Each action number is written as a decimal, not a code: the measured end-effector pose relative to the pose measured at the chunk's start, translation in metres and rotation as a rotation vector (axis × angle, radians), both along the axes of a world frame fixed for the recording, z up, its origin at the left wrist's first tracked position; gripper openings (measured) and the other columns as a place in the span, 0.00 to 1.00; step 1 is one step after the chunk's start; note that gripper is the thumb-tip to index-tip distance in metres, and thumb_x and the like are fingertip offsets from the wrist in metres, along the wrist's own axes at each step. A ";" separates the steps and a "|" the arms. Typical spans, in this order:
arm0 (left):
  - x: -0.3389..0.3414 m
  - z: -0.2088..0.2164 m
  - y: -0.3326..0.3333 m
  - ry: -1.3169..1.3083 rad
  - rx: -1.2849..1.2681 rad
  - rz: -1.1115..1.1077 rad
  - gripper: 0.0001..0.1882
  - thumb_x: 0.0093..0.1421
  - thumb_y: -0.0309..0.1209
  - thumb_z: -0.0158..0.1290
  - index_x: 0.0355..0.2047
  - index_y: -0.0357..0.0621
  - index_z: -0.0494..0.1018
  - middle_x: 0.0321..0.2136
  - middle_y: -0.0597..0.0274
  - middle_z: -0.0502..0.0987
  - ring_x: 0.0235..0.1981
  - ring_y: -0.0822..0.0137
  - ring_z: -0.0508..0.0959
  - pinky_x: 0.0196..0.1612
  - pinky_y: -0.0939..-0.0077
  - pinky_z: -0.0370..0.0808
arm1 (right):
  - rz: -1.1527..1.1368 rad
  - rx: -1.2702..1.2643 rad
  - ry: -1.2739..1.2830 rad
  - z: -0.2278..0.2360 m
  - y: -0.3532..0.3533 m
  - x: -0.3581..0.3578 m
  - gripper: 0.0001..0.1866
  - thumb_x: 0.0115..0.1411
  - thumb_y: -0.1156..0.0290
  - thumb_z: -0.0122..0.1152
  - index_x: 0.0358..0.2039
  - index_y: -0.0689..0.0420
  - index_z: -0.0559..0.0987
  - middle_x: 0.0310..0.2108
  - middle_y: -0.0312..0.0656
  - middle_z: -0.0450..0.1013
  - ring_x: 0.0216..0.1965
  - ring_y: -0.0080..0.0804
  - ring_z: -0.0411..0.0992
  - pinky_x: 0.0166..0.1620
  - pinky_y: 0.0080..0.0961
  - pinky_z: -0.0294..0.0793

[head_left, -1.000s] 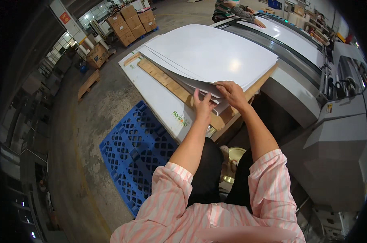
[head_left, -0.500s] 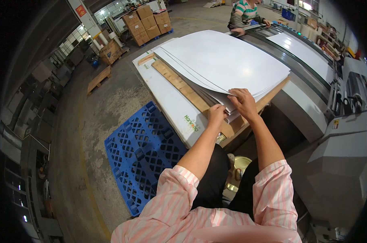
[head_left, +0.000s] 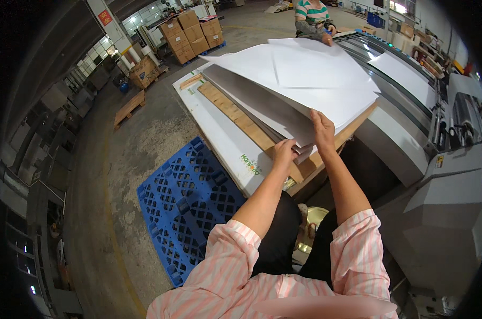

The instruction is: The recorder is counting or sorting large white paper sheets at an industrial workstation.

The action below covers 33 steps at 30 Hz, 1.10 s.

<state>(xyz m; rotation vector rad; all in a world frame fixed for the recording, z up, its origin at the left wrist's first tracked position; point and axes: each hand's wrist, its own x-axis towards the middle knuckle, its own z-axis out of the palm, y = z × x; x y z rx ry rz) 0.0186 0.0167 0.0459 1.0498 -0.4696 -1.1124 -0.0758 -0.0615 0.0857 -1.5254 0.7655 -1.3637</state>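
Note:
A thick stack of large white sheets [head_left: 310, 80] lies on a wooden board [head_left: 235, 114], its near corner lifted so the grey undersides show. My left hand [head_left: 284, 151] grips the lower sheets at that corner from beneath. My right hand [head_left: 323, 130] presses on top of the lifted bundle, fingers curled over its edge. Both forearms reach up from pink striped sleeves.
A blue plastic pallet [head_left: 185, 204] lies on the concrete floor at the left. A grey machine [head_left: 437, 175] with a conveyor stands at the right. Another person in a striped shirt [head_left: 312, 16] works at the far end. Cardboard boxes [head_left: 190, 29] are stacked behind.
The near corner of the sheet bundle has been lifted higher and fanned apart. Both hands stayed at that corner while the view drew closer.

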 end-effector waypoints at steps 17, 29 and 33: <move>-0.003 0.009 0.000 0.104 0.027 0.072 0.21 0.58 0.41 0.43 0.46 0.39 0.64 0.33 0.60 0.69 0.28 0.69 0.70 0.31 0.74 0.71 | 0.189 -0.604 0.643 -0.002 0.003 -0.019 0.20 0.55 0.55 0.49 0.37 0.59 0.76 0.37 0.47 0.72 0.38 0.44 0.68 0.42 0.31 0.67; 0.006 -0.005 0.000 -0.156 -0.037 -0.053 0.22 0.50 0.23 0.48 0.47 0.42 0.64 0.25 0.66 0.66 0.24 0.76 0.67 0.23 0.80 0.67 | 0.050 -0.439 0.418 0.008 0.011 -0.002 0.16 0.56 0.59 0.51 0.36 0.57 0.77 0.30 0.46 0.74 0.32 0.38 0.71 0.35 0.27 0.68; -0.011 0.018 0.005 -0.062 0.032 0.125 0.28 0.55 0.29 0.45 0.55 0.45 0.51 0.31 0.57 0.68 0.29 0.68 0.70 0.27 0.74 0.70 | 0.141 -0.364 0.860 -0.003 0.006 -0.017 0.12 0.55 0.63 0.50 0.33 0.54 0.78 0.30 0.45 0.73 0.34 0.43 0.70 0.37 0.32 0.69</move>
